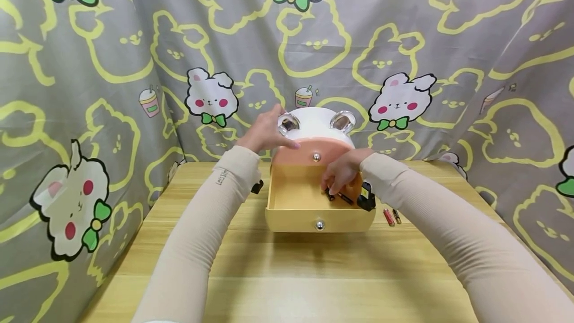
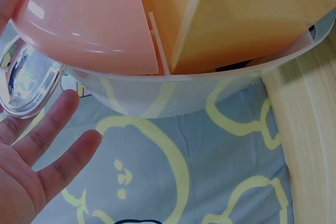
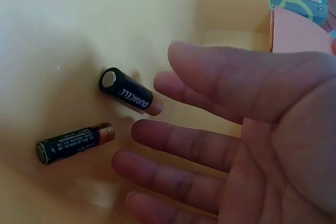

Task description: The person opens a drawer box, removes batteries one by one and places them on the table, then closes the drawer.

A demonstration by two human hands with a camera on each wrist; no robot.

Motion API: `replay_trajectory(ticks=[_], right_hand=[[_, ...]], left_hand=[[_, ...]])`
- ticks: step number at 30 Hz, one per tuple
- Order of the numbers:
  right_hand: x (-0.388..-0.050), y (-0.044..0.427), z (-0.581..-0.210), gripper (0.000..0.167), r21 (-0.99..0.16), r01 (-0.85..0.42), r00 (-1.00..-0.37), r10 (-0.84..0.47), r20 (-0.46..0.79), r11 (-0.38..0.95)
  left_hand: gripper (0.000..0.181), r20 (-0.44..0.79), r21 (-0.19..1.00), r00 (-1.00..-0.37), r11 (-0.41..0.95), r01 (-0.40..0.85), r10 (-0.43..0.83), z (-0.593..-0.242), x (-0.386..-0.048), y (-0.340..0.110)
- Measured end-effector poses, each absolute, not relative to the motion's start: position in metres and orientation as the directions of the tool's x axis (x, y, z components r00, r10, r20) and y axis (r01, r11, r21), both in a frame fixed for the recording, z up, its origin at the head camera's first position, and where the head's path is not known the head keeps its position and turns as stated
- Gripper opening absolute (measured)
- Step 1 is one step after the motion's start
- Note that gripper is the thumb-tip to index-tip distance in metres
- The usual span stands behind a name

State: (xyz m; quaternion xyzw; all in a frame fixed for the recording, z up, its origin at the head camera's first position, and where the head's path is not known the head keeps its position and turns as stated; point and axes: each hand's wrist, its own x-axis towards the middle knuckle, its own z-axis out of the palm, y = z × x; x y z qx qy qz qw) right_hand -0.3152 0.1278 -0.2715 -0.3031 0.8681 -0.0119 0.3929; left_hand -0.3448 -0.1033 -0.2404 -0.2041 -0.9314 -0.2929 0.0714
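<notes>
A small bear-shaped drawer box [image 1: 314,124] with a white top and shiny clear ears stands on the table. Its lower yellow drawer [image 1: 296,221] is pulled out; the upper pink drawer [image 1: 332,148] is closed. My left hand [image 1: 265,129] rests at the box's left ear, thumb against the pink front, other fingers extended. Inside the yellow drawer, my right hand [image 3: 273,129] has its fingers extended and holds nothing. Just beyond its fingertips lie a black Duracell battery [image 3: 128,93] with a copper end and a second dark battery [image 3: 73,144].
On the table [image 1: 314,283], right of the drawer, lie a red battery [image 1: 388,217] and a black one [image 1: 396,216]. A grey curtain [image 1: 251,49] with yellow bear outlines and white rabbits hangs behind and at both sides.
</notes>
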Motion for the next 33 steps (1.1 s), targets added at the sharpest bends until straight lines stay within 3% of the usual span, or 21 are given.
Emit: replay_trajectory(ticks=[11, 20, 33], right_hand=[[-0.315, 0.1231, -0.2733, 0.028, -0.246, -0.48, -0.519, -0.499, -0.694, 0.842], [-0.3134, 0.1254, -0.2758, 0.03, -0.29, -0.285, -0.541, -0.403, -0.738, 0.914], [-0.3154, 0.1258, -0.277, 0.026, -0.268, -0.338, -0.519, -0.416, -0.747, 0.902]], left_hand=[[0.092, 0.235, 0.526, -0.917, 0.751, 0.399, 0.323, -0.2408, -0.3433, -0.1044], [0.091, 0.241, 0.52, -0.913, 0.751, 0.407, 0.329, -0.2416, -0.3443, -0.1019], [0.095, 0.247, 0.505, -0.911, 0.759, 0.411, 0.329, -0.2407, -0.3452, -0.1018]])
